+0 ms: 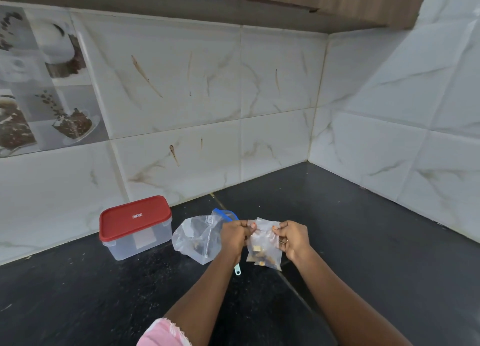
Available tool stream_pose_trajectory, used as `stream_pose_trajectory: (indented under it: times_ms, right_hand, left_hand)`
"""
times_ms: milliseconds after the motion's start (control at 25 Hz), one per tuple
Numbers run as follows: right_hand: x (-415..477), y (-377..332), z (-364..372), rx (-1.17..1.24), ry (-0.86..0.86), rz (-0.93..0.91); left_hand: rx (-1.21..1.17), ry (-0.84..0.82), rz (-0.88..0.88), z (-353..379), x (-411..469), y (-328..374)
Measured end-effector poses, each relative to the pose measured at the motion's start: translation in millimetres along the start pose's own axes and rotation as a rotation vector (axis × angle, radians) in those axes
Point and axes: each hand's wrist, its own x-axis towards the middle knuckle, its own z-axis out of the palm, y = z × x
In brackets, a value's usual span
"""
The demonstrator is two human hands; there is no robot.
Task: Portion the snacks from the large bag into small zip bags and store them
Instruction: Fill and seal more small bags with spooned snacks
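Pinching the small zip bag (pixel 263 244) top — left hand (pixel 233 237) and right hand (pixel 292 237) raised, fingers closed on it.

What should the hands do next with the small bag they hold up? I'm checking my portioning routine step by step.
Probably run the fingers along the top to press the seal shut. Both the left hand and right hand have a grip on the top corners of the small clear zip bag, snack pieces already sit at its bottom, and the clear plastic box with the red lid is closed.
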Motion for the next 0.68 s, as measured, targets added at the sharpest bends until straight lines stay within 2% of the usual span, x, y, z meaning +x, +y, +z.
stream_pose_trajectory:
  times_ms: [200, 320, 440, 560, 600, 680]
  right_hand:
    - [6.7, 22.6, -22.3, -0.008, -0.008, 0.081]
    - [16.8, 40.0, -31.1, -0.108, 0.079, 0.058]
    - [28.9, 54.0, -34.5, -0.177, 0.139, 0.043]
    - [43.4, 57.5, -33.2, -0.248, 0.169, 0.05]
    - [43.4, 53.7, -30.2, -0.302, 0.205, 0.038]
    - [37.0, 41.6, -20.1, -0.576, 0.347, -0.068]
  left_hand:
    - [0.091, -0.044, -0.067, 6.4, -3.8, -17.2]
    - [0.248, -0.036, -0.066, 12.6, -0.7, -30.2]
    - [0.517, 0.005, 0.026, 20.8, 7.1, -39.9]
    - [0.65, 0.0, 0.144, 21.0, 9.6, -39.7]
    - [0.662, -0.001, 0.191, 17.9, 10.8, -36.6]
    - [0.709, 0.023, 0.348, 8.0, 9.8, -28.1]
